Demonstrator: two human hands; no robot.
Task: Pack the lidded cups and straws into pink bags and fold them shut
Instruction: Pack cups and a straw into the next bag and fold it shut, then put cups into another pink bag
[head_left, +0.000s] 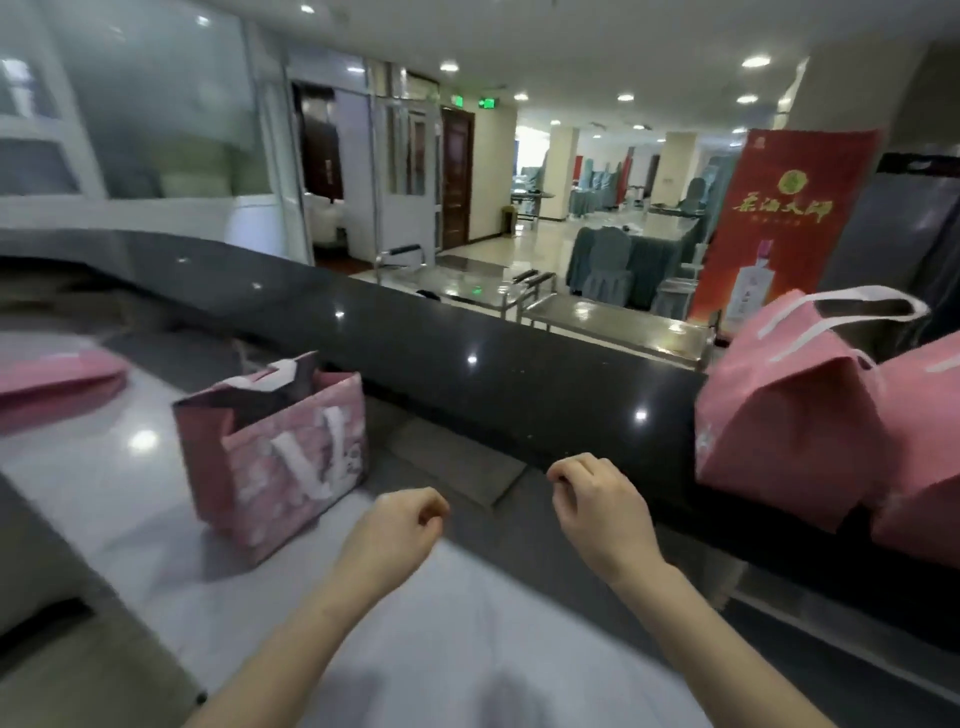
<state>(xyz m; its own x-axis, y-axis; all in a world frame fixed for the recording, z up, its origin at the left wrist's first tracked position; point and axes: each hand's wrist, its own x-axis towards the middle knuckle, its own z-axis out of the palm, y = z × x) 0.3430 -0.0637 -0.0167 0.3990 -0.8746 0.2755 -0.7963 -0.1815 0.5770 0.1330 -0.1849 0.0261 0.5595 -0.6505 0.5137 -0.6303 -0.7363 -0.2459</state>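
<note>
A pink bag (280, 457) with white handles stands on the pale counter at the left, its top folded over. My left hand (400, 525) hovers just right of it, fingers curled with nothing in them. My right hand (597, 499) is also loosely curled and holds nothing, near the dark raised ledge. At the right, a folded pink bag (789, 426) leans on that ledge, and part of another pink bag (924, 457) shows beside it. No cups or straws are visible.
A flat pink bag (52, 379) lies at the far left on the pale counter (104, 493). The dark raised ledge (467, 374) runs across behind the counter. Beyond it are steel carts (613, 317) and a red banner (779, 218).
</note>
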